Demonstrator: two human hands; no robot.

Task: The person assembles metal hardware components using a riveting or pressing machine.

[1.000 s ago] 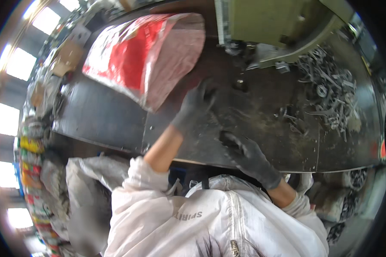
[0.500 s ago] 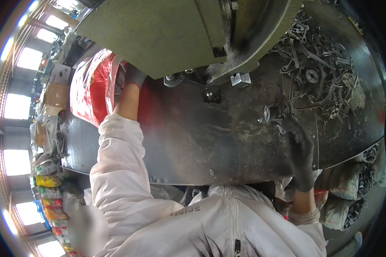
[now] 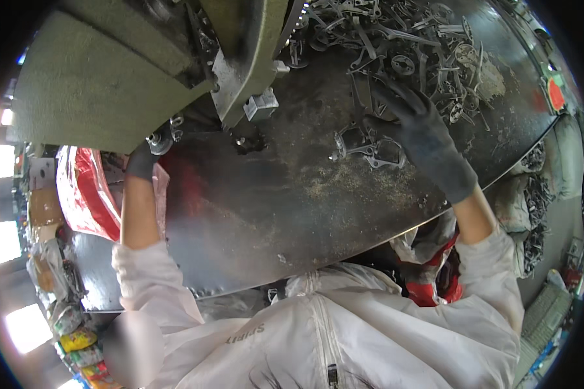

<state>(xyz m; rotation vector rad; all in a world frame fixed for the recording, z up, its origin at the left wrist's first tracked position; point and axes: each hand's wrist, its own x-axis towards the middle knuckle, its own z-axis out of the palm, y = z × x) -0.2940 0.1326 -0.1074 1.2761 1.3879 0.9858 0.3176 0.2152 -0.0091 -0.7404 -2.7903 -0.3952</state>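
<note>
My right hand (image 3: 428, 142), in a dark grey glove, reaches over the bench with its fingers stretched out and the thumb apart. Beside the thumb lies a grey cast metal part (image 3: 384, 155) with ring-like and curved sections. The fingertips come close to a long metal bracket (image 3: 362, 91) at the near edge of a heap of similar parts (image 3: 428, 45); whether they touch it I cannot tell. My left hand (image 3: 141, 162), also gloved, is at a red and clear plastic bag (image 3: 87, 194), partly under the green machine (image 3: 97, 78). Its fingers are hidden.
A block-shaped metal tool (image 3: 261, 106) sits under the machine's head, above a dark hole (image 3: 246, 142) in the steel bench (image 3: 253, 214). Filled sacks (image 3: 516, 188) stand on the floor at right. Cardboard boxes (image 3: 43, 201) are stacked at far left.
The view has turned to the right, shifting the machine and bag leftward in the picture. My right hand has moved farther over the bench, with its fingers spreading. My left hand stays by the bag.
</note>
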